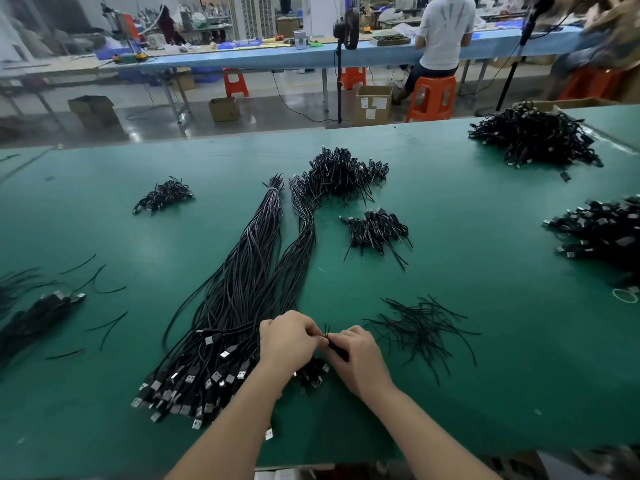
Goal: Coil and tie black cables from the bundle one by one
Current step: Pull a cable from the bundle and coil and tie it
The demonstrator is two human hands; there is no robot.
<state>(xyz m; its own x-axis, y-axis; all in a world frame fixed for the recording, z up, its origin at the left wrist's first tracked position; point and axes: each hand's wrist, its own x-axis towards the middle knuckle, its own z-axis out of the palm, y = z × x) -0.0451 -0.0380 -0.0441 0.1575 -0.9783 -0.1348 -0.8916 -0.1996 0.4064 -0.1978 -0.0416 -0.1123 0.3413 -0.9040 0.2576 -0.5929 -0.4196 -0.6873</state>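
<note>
Left hand (pixel 289 341) and right hand (pixel 356 355) both pinch a small coiled cable (pixel 334 346) with a twist tie, held over the near end of the bundle (pixel 242 296) on the green table (pixel 485 237). Cable looks light and limp (springs open if released); best pinched across the coil's middle, not at the plug.
</note>
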